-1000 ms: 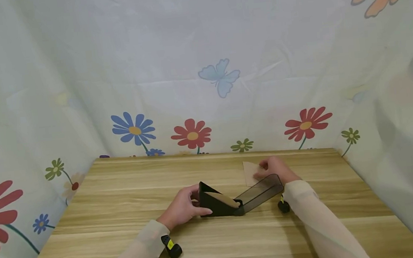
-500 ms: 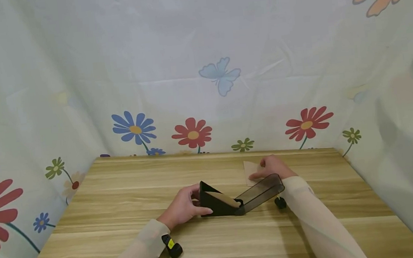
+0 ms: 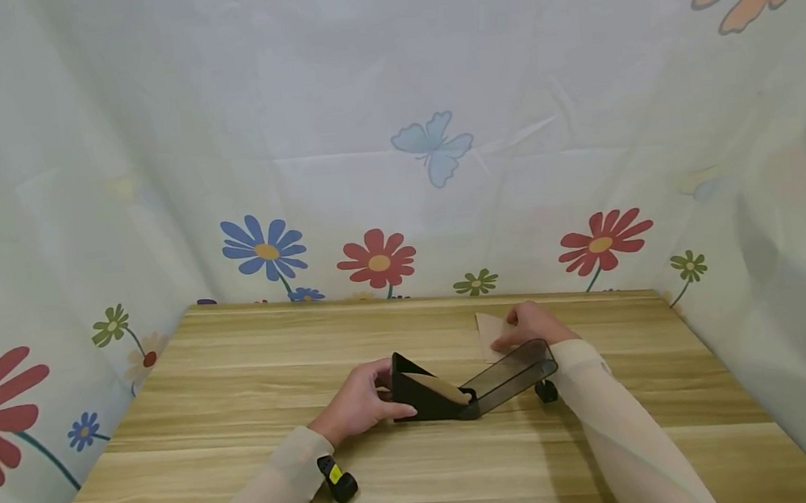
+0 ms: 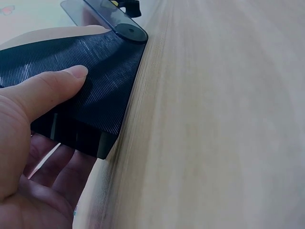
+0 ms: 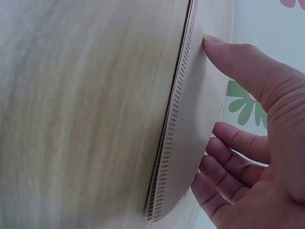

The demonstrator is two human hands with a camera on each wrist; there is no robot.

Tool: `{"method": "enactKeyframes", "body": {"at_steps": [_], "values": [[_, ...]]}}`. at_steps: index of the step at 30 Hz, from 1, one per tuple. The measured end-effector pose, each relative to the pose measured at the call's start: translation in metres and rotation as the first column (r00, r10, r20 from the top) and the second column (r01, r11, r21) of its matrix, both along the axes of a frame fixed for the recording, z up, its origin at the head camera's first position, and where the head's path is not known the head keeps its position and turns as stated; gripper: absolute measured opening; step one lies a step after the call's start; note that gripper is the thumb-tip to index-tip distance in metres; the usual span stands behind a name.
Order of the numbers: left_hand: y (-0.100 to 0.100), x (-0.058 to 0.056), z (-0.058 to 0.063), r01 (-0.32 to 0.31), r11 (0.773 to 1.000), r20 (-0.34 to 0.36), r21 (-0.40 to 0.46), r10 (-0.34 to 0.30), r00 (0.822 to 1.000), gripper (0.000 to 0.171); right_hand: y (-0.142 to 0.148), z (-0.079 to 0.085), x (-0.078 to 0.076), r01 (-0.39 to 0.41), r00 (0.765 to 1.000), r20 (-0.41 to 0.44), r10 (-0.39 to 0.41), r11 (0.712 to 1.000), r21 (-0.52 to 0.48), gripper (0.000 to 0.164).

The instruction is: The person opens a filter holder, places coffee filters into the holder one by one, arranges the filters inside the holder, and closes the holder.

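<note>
A black holder (image 3: 424, 398) with a tilted-open smoky clear lid (image 3: 506, 375) stands on the table, and tan paper (image 3: 434, 386) shows inside it. My left hand (image 3: 359, 401) grips the holder's left end, thumb on the ribbed near side (image 4: 95, 90) and fingers around the end. Behind the lid, my right hand (image 3: 534, 325) is at a small stack of tan coffee filters (image 3: 491, 336) with a crimped edge. In the right wrist view, the thumb presses the face of the coffee filters (image 5: 188, 119) while the curled fingers touch their curved edge.
The wood-grain table (image 3: 255, 379) reaches to a white curtain (image 3: 329, 88) printed with flowers and butterflies. Black wrist cameras hang below both cuffs, the left camera (image 3: 341, 484) near the table. The raised lid lies between the holder and the right forearm.
My right hand has shifted slightly left and away over the coffee filters, its fingers drawing together at them. My left hand and the holder stay put.
</note>
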State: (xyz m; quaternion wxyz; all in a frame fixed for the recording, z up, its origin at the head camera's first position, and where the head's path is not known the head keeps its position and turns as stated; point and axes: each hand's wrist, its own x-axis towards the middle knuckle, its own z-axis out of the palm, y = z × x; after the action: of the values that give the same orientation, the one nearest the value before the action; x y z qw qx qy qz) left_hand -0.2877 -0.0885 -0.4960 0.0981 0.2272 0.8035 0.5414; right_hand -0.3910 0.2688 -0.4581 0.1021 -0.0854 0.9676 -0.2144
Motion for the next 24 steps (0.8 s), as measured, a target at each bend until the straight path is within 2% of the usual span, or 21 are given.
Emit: {"method": "enactKeyframes", "body": {"at_steps": [24], "values": [[-0.0004,-0.0022,-0.0021,0.008,1.000,-0.004,-0.011,-0.009,1.000,0.044,0.0015,-0.0065,-0.0040,0.033,0.999,0.004,-0.033,0.999,-0.013,0.082]]}}
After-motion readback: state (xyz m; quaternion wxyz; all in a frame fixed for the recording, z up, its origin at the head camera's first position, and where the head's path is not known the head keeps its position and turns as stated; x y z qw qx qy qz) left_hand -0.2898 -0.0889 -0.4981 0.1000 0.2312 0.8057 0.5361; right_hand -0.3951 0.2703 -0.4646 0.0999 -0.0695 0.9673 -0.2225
